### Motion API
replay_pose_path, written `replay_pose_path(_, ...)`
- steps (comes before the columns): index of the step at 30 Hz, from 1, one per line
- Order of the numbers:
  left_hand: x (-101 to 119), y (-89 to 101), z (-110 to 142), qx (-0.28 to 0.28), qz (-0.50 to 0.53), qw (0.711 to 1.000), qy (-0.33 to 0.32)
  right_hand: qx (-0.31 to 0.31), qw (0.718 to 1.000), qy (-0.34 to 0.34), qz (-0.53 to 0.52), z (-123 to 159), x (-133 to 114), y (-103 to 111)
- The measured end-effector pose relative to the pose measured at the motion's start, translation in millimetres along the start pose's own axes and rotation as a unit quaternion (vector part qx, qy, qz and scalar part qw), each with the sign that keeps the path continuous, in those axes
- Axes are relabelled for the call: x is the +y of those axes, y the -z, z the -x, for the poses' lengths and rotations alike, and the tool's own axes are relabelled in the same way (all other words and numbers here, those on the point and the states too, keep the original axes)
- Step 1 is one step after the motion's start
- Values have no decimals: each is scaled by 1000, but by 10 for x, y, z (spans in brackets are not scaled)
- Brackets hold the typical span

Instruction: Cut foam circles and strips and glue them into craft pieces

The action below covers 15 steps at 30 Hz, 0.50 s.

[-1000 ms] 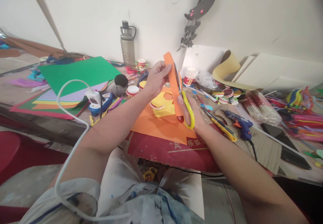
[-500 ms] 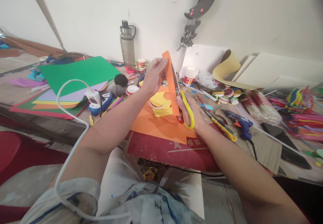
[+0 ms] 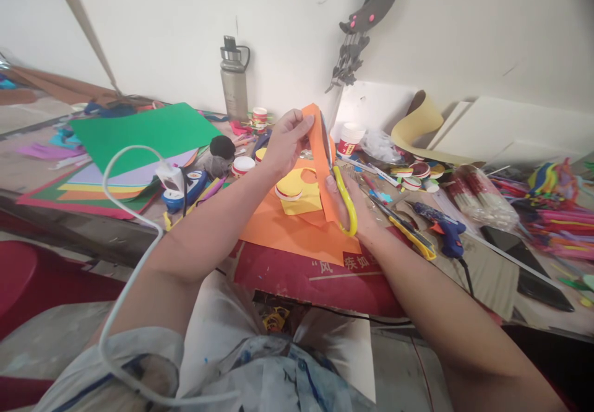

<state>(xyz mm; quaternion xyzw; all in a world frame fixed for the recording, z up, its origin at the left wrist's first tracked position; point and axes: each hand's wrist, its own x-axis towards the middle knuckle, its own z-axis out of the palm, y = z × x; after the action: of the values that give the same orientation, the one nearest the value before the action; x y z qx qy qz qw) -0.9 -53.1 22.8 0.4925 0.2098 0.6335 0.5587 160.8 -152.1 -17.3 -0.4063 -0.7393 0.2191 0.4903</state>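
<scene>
My left hand [image 3: 288, 143] pinches the upper part of an orange paper strip [image 3: 321, 163], which stands nearly upright above the table. Yellow-handled scissors [image 3: 346, 205] are in my right hand [image 3: 353, 197], their blades pointing up along the strip's right edge. The paper hides part of the blades, and a bit of orange shows beyond them. Below the hands lie a larger orange sheet [image 3: 273, 229] and a cut piece of yellow paper [image 3: 304, 205]. On the yellow paper sits a small round piece with a yellow top and white rim [image 3: 288, 190].
Coloured sheets [image 3: 143, 137] are stacked at left, near a white cable [image 3: 132, 276] that runs past my left arm. A grey bottle [image 3: 234, 81] stands by the wall. To the right lie a yellow utility knife [image 3: 411, 236], a blue glue gun [image 3: 448, 232] and a black phone [image 3: 524, 263].
The orange strip has shifted slightly right and turned, showing a wider face. My left hand moved a little with it. More of the scissors' blades is now behind the paper.
</scene>
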Motion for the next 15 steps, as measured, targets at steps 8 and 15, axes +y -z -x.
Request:
replay_pose_path(8,-11,-10,-10,9,-2,1000,1,4,1000,-12,2,2,-28,3)
replay_pose_path(15,-32,21,-24,-13,1,1000,-14,13,1000,-7,2,8,-63,0)
